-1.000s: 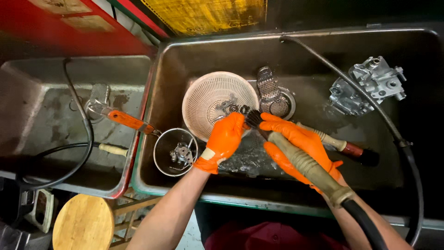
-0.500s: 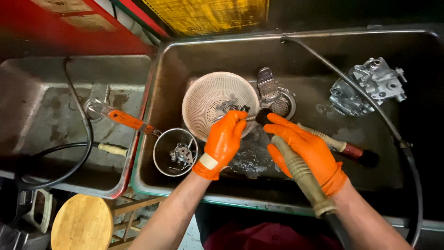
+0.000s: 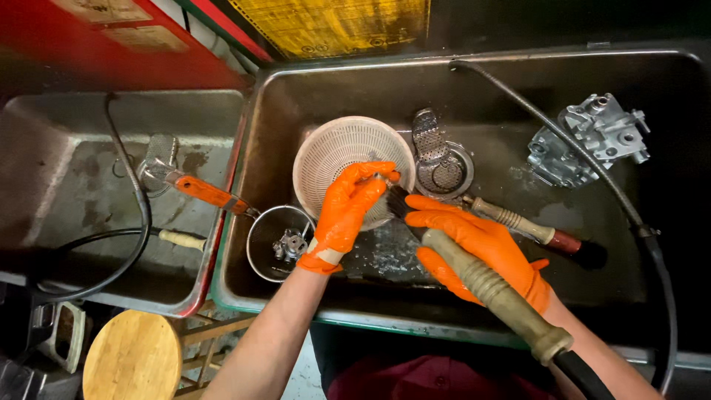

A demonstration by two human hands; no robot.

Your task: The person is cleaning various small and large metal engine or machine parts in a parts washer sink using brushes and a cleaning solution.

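My left hand (image 3: 346, 210), in an orange glove, pinches a small metal part (image 3: 380, 177) at its fingertips, over the near rim of a white plastic basket (image 3: 329, 152). My right hand (image 3: 478, 250), also gloved in orange, grips the tan ribbed handle of a hose-fed brush (image 3: 495, 287). The brush's dark bristles (image 3: 400, 201) sit right against the part and my left fingers. Both hands are low inside the dark metal wash basin (image 3: 518, 96).
A round sieve (image 3: 259, 255) with an orange handle holds small metal parts at the basin's left. A drain strainer (image 3: 438, 164), a second wooden-handled brush (image 3: 518, 223) and a grey metal casting (image 3: 592, 137) lie further back. Black hoses run along both basins. A wooden stool (image 3: 133, 359) stands below left.
My left hand's fingers have risen slightly toward the basket rim. The brush has stayed against them with small shifts. Nothing else has moved.
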